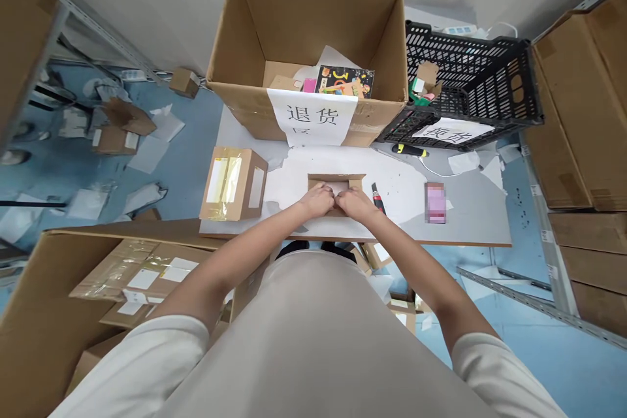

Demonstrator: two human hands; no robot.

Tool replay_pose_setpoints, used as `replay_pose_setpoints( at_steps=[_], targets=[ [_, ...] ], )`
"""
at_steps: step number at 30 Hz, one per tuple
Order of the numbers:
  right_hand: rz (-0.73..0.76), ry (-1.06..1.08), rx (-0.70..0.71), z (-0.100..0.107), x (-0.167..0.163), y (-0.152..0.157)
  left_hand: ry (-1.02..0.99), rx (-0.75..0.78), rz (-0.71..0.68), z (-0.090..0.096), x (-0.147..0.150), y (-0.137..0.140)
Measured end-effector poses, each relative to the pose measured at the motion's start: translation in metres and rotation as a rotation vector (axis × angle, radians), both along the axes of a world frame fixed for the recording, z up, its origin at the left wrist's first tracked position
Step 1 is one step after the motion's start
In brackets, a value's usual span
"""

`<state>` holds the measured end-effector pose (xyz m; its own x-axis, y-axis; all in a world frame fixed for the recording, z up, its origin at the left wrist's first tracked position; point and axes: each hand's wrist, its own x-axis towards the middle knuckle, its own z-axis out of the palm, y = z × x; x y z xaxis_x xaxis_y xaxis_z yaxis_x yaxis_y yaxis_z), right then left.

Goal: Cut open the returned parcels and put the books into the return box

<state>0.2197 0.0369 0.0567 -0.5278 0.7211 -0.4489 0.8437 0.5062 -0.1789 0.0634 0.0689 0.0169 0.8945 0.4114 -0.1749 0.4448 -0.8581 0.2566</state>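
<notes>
A small open cardboard box (337, 177) lies on the table in front of me, its flaps folded out. My left hand (317, 200) is over the box's left side with fingers curled. Close beside it, my right hand (354, 204) bends its fingers inward over the right side. The fingertips nearly meet in the middle; whatever they pinch is hidden. Something pale shows inside the box just behind them. Right of my right hand lies a red and black utility knife (377, 200). Farther right is a pink pack (435, 202), blurred in the picture.
A taped carton (234, 184) stands at the table's left. Behind are a large carton (240, 104) with goods inside and a black plastic crate (504, 95). A black and yellow tool (410, 150) lies before the crate. More parcels (161, 271) fill a big box at lower left.
</notes>
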Motion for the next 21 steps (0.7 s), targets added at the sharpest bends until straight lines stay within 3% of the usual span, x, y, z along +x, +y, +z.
replay_pose_setpoints(
  at_steps=[4, 6, 8, 10, 13, 17, 21],
  targets=[
    [-0.019, -0.137, 0.121, 0.003, 0.003, 0.002, 0.097, 0.059, -0.017, 0.014, -0.001, 0.008],
    [-0.094, -0.11, 0.197, -0.004, 0.016, -0.008, 0.122, 0.108, 0.087, 0.021, -0.012, 0.004],
    [-0.197, -0.083, 0.23, -0.017, 0.028, -0.02, 0.163, 0.13, 0.277, 0.021, -0.024, -0.007],
    [-0.278, -0.032, 0.231, -0.034, 0.035, -0.032, 0.169, 0.089, 0.457, 0.01, -0.035, -0.018],
    [-0.37, 0.071, 0.204, -0.053, 0.037, -0.046, 0.073, -0.047, 0.594, -0.016, -0.043, -0.032],
    [-0.409, 0.138, 0.232, -0.05, 0.028, -0.05, -0.075, -0.129, 0.678, -0.038, -0.043, -0.042],
    [-0.525, 0.214, 0.194, -0.05, 0.004, -0.032, -0.093, -0.13, 0.679, -0.039, -0.044, -0.044]
  ],
)
